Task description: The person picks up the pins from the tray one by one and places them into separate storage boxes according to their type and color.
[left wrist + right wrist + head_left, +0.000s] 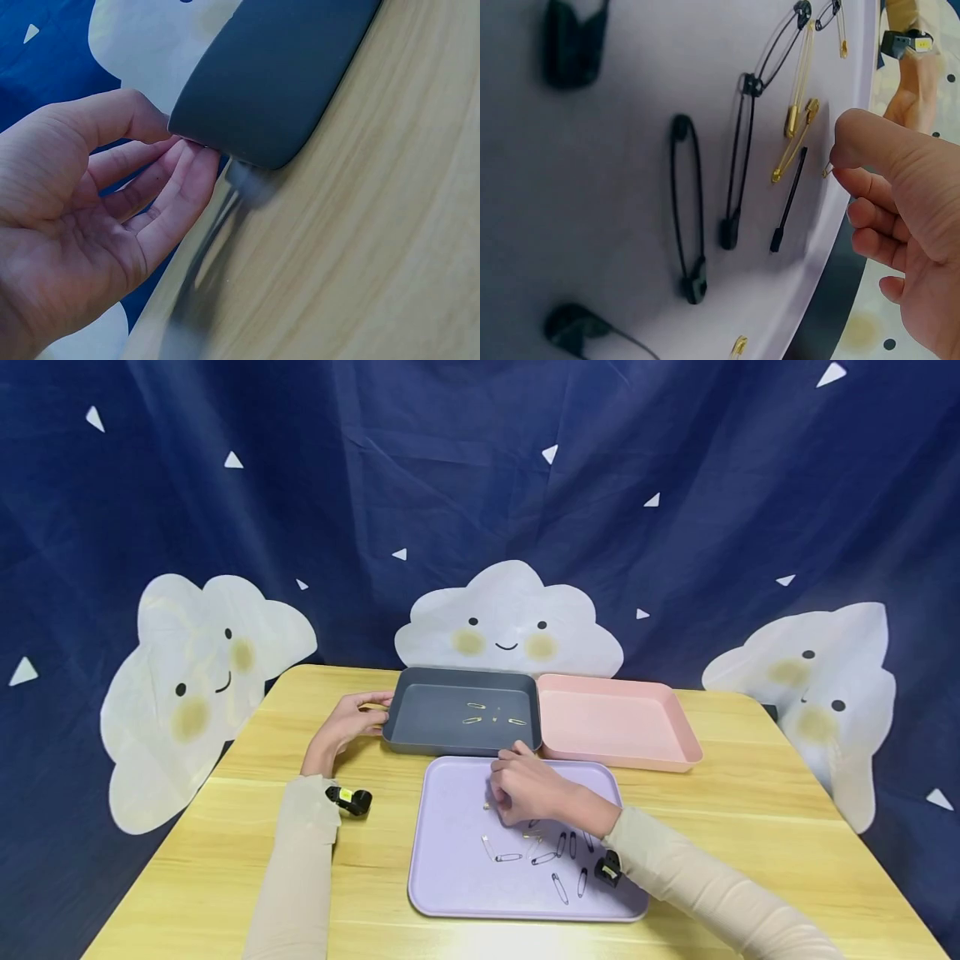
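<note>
My left hand (pixel 348 722) holds the left end of a dark grey tray (pixel 420 749), thumb and fingertips at its edge, as the left wrist view shows. Gold safety pins (pixel 476 705) lie inside that tray. Over the upper part of a lavender tray (pixel 450 893), my right hand (pixel 525 785) pinches a small gold safety pin (pixel 826 171) between thumb and index finger; most of the pin is hidden by the fingers. Black safety pins (pixel 690 210) and a few gold ones (pixel 799 82) lie scattered on the lavender tray below and beside this hand.
A pink tray (pixel 615 760) stands against the right side of the grey one, behind the lavender tray. All three trays are on a wooden table (pixel 750 843). A dark blue curtain with clouds (pixel 510 618) hangs behind the table's far edge.
</note>
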### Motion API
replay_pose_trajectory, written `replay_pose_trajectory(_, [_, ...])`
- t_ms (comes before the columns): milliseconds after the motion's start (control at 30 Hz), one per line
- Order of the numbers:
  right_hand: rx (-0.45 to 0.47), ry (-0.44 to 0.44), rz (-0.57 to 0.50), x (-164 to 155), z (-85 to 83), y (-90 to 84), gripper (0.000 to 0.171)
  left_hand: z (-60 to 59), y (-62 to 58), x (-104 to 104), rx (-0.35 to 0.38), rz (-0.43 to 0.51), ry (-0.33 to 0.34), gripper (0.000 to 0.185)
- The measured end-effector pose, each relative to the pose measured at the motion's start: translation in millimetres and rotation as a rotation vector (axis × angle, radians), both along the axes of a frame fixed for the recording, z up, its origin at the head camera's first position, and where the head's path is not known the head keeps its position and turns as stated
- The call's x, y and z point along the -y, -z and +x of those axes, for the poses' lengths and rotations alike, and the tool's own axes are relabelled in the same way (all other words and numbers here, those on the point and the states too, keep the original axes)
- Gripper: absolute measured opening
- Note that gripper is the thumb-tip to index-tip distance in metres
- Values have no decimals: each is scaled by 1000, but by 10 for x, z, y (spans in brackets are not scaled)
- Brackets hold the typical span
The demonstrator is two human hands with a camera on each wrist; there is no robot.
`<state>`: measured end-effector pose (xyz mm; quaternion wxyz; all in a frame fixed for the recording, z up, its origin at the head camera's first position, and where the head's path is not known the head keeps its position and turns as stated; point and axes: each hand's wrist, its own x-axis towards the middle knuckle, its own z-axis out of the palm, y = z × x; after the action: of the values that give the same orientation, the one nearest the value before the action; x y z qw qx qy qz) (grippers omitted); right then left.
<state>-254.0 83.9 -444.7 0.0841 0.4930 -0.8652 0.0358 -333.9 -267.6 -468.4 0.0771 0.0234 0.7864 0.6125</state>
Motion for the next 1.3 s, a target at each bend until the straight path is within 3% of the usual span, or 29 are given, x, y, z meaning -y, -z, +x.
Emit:
replay_pose_trajectory(333, [-56, -5, -25, 13, -68, -96, 18, 4, -16, 2, -7, 3, 8, 54])
replay_pose_trajectory(733, [-88, 21, -65, 48, -210, -374, 13, -7, -9, 7, -2, 2, 6, 53])
replay_pose_trajectory(1033, [-144, 56, -126, 43, -406, -521, 13, -8, -11, 2, 5, 13, 9, 54])
replay_pose_trajectory(1300, [-183, 52, -111, 54, -572, -584, 14, -20, -5, -8, 4, 22, -1, 53])
